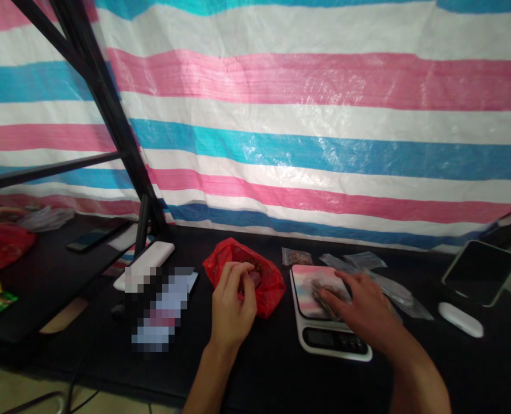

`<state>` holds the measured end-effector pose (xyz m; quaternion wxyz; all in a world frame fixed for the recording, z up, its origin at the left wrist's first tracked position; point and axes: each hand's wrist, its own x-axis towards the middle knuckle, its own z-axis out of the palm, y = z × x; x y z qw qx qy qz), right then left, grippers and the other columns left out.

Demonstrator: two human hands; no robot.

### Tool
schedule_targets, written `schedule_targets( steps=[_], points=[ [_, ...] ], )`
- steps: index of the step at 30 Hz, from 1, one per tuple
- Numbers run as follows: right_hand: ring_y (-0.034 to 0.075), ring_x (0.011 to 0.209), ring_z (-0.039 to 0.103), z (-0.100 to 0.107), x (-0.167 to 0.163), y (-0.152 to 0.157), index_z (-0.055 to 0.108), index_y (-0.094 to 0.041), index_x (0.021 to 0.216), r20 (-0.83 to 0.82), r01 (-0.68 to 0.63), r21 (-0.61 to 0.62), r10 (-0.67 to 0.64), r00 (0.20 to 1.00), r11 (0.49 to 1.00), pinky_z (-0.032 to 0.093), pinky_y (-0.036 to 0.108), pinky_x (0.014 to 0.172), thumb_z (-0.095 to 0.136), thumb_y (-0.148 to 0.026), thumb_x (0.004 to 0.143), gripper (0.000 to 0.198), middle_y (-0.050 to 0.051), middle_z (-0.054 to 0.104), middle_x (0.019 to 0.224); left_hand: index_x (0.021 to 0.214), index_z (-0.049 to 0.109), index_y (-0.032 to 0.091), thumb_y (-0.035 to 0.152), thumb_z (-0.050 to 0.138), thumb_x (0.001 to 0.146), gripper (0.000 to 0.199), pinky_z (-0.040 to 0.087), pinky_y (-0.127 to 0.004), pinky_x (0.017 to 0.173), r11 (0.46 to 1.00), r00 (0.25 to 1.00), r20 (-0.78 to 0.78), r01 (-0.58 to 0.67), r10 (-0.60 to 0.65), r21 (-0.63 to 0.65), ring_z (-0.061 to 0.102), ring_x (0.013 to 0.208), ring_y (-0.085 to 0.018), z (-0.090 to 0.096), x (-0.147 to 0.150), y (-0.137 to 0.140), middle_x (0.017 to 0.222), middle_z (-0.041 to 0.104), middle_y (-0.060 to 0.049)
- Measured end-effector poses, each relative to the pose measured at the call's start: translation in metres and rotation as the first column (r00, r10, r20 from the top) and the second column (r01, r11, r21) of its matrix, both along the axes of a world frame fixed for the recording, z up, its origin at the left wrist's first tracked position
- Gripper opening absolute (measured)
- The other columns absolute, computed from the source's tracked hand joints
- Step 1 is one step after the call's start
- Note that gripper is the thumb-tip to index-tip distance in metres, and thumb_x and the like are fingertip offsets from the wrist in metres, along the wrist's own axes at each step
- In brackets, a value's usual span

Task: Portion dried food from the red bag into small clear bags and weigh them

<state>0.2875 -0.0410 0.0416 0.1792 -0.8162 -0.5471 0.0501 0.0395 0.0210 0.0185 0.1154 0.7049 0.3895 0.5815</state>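
The red bag [276,290] is right under the L hand [234,299], w/ its mouth open upward and brown bits [257,267] inside. The L hand has its fingers bent and close together, the tips and thumb in the bag's mouth; I cannot tell if they pinch smth.

To the right of the L hand, and partly under the R hand [361,305], is the scale [300,336], w/ a pinkish top and a dark display on its near side. On this top lies a clear bag [319,285] w/ smth brownish inside, next to the R thumb. The R hand is wide: thumb and index stand well apart, the index at the far right edge of the top. I cannot tell if the thumb presses the bag.

Beyond the scale, btw. the two hands, is a small bag [297,257] w/ reddish-brown bits. Just behind the R hand lie flat clear bags [367,260], partly overlapping. Farther right of the R hand are a white case [461,319] and, behind it, a tilted phone [481,273].

Left of the L hand lies a 2nd phone [190,283], partly pixelated, and past it a white box [156,257], also partly pixelated. All this is on a black table [272,371]. Beyond both hands hangs a striped sheet [324,80], pink, blue & white; far left of the L hand, a black frame [108,109].
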Motion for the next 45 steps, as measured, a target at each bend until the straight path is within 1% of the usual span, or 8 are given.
schedule_targets(
  steps=[5,11,14,18,21,25,31,45],
  points=[
    [0.041,0.119,0.058,-0.001,-0.004,0.002,0.069,-0.017,0.124,-0.013,0.007,-0.012,-0.007,1.000,1.000,0.044,0.054,0.099,0.065,-0.054,0.079,0.059,0.018,0.065,0.119,0.101,0.063,0.020,0.012,0.048,0.097,0.018,0.051,-0.025,0.076,0.999,1.000,0.006,-0.030,0.030,-0.010,0.064,0.086,-0.015,0.000,-0.004,0.001,0.094,0.063,-0.003],
    [0.035,0.099,0.067,-0.011,-0.011,0.023,0.070,-0.022,0.092,-0.269,-0.009,0.200,0.063,0.961,0.980,0.045,0.051,0.092,0.067,-0.043,0.074,0.028,0.011,0.074,0.097,0.099,0.064,0.020,0.012,0.049,0.094,0.018,0.051,-0.027,0.079,0.998,0.998,0.027,0.058,-0.057,-0.027,0.065,0.088,-0.017,0.001,0.003,-0.005,0.094,0.065,-0.004],
    [0.030,0.090,0.068,-0.011,-0.028,0.035,0.063,-0.022,0.090,-0.469,-0.028,0.405,0.234,0.852,0.914,0.049,0.044,0.086,0.069,-0.047,0.073,0.031,0.009,0.073,0.091,0.102,0.066,0.021,0.018,0.053,0.094,0.015,0.052,-0.029,0.082,0.982,0.992,0.058,0.119,-0.111,-0.148,0.065,0.091,-0.018,0.002,0.015,-0.010,0.097,0.068,-0.005],
    [0.023,0.082,0.063,-0.004,-0.070,0.042,0.060,-0.023,0.088,-0.502,-0.110,0.557,0.440,0.745,0.823,0.051,0.037,0.079,0.069,-0.041,0.077,0.023,0.004,0.068,0.086,0.117,0.066,0.023,0.036,0.056,0.096,0.027,0.050,-0.038,0.098,0.902,0.969,0.225,0.183,-0.099,-0.390,0.065,0.108,-0.023,-0.002,0.029,-0.009,0.116,0.070,-0.008],
    [0.021,0.091,0.066,0.000,-0.099,0.043,0.061,-0.024,0.102,-0.613,-0.150,0.576,0.546,0.572,0.803,0.053,0.036,0.087,0.070,-0.035,0.081,0.025,0.003,0.071,0.096,0.116,0.067,0.021,0.042,0.049,0.100,0.033,0.049,-0.041,0.102,0.858,0.917,0.389,0.267,-0.087,-0.438,0.065,0.113,-0.024,-0.005,0.031,-0.004,0.119,0.071,-0.010],
    [0.021,0.097,0.069,-0.003,-0.117,0.048,0.061,-0.024,0.112,-0.754,-0.098,0.561,0.557,0.348,0.822,0.054,0.036,0.090,0.067,-0.044,0.087,0.033,0.005,0.073,0.106,0.110,0.068,0.021,0.045,0.049,0.099,0.032,0.050,-0.040,0.101,0.876,0.885,0.456,0.292,-0.095,-0.385,0.067,0.109,-0.023,-0.002,0.023,0.002,0.116,0.071,-0.009],
    [0.019,0.078,0.067,-0.003,-0.122,0.054,0.065,-0.021,0.088,-0.758,-0.009,0.565,0.524,0.388,0.825,0.053,0.030,0.072,0.067,-0.045,0.086,0.024,0.002,0.072,0.084,0.109,0.065,0.021,0.044,0.046,0.101,0.031,0.050,-0.037,0.100,0.840,0.883,0.429,0.374,-0.192,-0.394,0.066,0.107,-0.022,0.002,0.014,0.001,0.113,0.070,-0.008],
    [0.018,0.074,0.063,-0.006,-0.132,0.059,0.067,-0.021,0.085,-0.716,0.015,0.598,0.526,0.459,0.801,0.048,0.029,0.069,0.067,-0.043,0.087,0.022,0.000,0.069,0.078,0.105,0.069,0.019,0.049,0.047,0.100,0.038,0.052,-0.032,0.090,0.798,0.852,0.500,0.408,-0.157,-0.444,0.066,0.094,-0.020,0.007,0.002,0.000,0.105,0.072,-0.007]
  ],
)
